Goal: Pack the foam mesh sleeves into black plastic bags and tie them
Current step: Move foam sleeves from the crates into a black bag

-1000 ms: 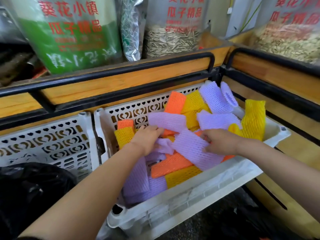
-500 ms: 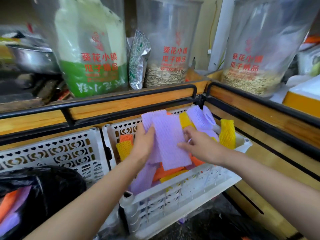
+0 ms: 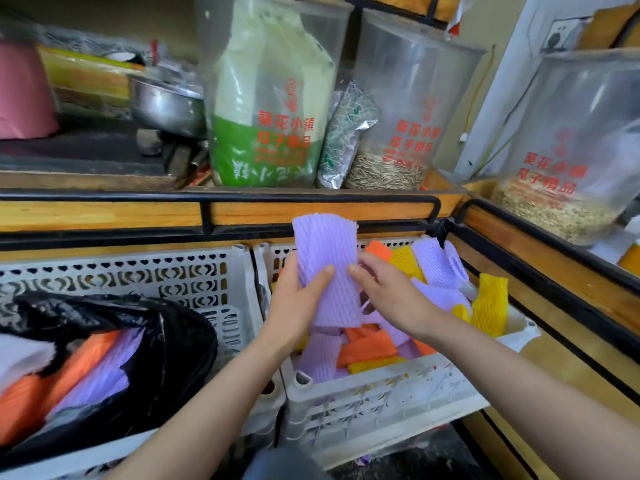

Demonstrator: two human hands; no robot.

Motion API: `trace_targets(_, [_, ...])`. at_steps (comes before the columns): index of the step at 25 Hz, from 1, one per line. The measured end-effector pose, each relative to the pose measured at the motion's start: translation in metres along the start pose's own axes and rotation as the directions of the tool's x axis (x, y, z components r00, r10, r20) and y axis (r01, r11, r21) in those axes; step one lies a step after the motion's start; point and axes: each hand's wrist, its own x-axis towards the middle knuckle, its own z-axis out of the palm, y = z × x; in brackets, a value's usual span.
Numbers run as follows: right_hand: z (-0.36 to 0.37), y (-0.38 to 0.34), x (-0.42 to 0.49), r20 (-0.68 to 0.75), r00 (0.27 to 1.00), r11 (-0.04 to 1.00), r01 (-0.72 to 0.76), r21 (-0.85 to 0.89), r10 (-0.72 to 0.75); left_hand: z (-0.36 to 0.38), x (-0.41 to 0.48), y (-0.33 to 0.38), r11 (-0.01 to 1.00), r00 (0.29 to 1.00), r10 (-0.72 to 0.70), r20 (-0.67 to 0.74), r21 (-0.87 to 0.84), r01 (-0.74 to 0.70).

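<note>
From the head view, the left hand (image 3: 298, 303) and right hand (image 3: 391, 299) hold one purple foam mesh sleeve (image 3: 327, 268) upright above the right-hand white crate (image 3: 381, 386). The left grip is clenched on the sleeve's lower left side with the thumb across its front. The right grip pinches the sleeve's right edge, thumb on the front; the fingers behind are hidden. The sleeve's top edge rises in front of the black rail (image 3: 311, 199) of the wooden shelf.

Loose sleeves (image 3: 367, 346) in purple, orange and yellow fill the crate below, and a yellow one (image 3: 490, 303) leans on its right rim. The crate sits in a corner, with the railed shelf close behind it and on its right.

A second white crate (image 3: 138, 271) stands just beside it on the left and holds the black plastic bag (image 3: 173, 341). The bag's mouth gapes open, with orange and purple sleeves inside. The air between the hands and the bag mouth is unobstructed.

Three clear tubs stand on the shelf. The left tub (image 3: 273, 98) contains a green and white bag, the middle tub (image 3: 408, 116) striped seeds and the right tub (image 3: 571, 150) pale seeds. Each carries red print reading 葵花小镇 and 瓜子精品. White characters on the green bag are upside down and unclear. A foil pouch (image 3: 346, 133) stands between the left and middle tubs, and a metal pot (image 3: 166, 105) sits further left.
</note>
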Motion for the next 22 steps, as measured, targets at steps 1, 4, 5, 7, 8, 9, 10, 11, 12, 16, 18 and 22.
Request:
trace_targets(1, [0.004,0.002,0.004,-0.011,1.0,1.0,-0.016,-0.008,0.016,-0.008,0.002,-0.001,0.999,0.999,0.036,-0.012,0.027,-0.035])
trace_targets(4, [0.021,0.022,0.02,0.006,0.994,0.993,-0.112,-0.031,0.112,-0.028,0.012,-0.004,0.984,0.994,0.108,-0.017,0.144,-0.104])
trace_targets(5, [0.028,0.035,0.024,0.031,0.989,0.987,-0.145,-0.071,0.147,-0.033,0.016,-0.007,0.982,0.993,0.114,-0.019,0.155,-0.11])
trace_targets(7, [0.042,0.066,0.031,0.123,0.962,0.947,-0.21,-0.243,0.245,-0.041,0.024,-0.01,0.981,0.994,0.111,-0.019,0.163,-0.107])
trace_targets(8, [0.049,0.082,0.034,0.184,0.933,0.91,-0.234,-0.343,0.309,-0.043,0.028,-0.012,0.981,0.994,0.108,-0.011,0.165,-0.105])
trace_targets(9, [0.056,0.099,0.036,0.248,0.894,0.87,-0.243,-0.429,0.373,-0.045,0.032,-0.016,0.981,0.995,0.104,-0.006,0.165,-0.102])
trace_targets(10, [0.063,0.115,0.038,0.301,0.85,0.829,-0.242,-0.504,0.432,-0.045,0.035,-0.019,0.983,0.995,0.101,-0.008,0.155,-0.098])
trace_targets(11, [0.069,0.127,0.04,0.334,0.812,0.79,-0.233,-0.567,0.479,-0.046,0.039,-0.023,0.984,0.994,0.105,-0.014,0.145,-0.102])
trace_targets(12, [0.075,0.137,0.044,0.347,0.783,0.758,-0.23,-0.61,0.516,-0.047,0.043,-0.027,0.983,0.993,0.114,-0.021,0.145,-0.11])
trace_targets(16, [0.093,0.148,0.058,0.368,0.721,0.732,-0.28,-0.621,0.587,-0.052,0.047,-0.038,0.964,0.992,0.124,-0.015,0.24,-0.117])
trace_targets(18, [0.097,0.136,0.061,0.316,0.786,0.767,-0.287,-0.574,0.531,-0.057,0.045,-0.042,0.948,0.991,0.118,-0.055,0.302,-0.097])
trace_targets(22, [0.071,0.101,0.065,-0.055,0.965,0.941,-0.261,-0.215,0.255,-0.058,0.046,-0.045,0.93,0.98,0.05,-0.193,0.366,0.024])
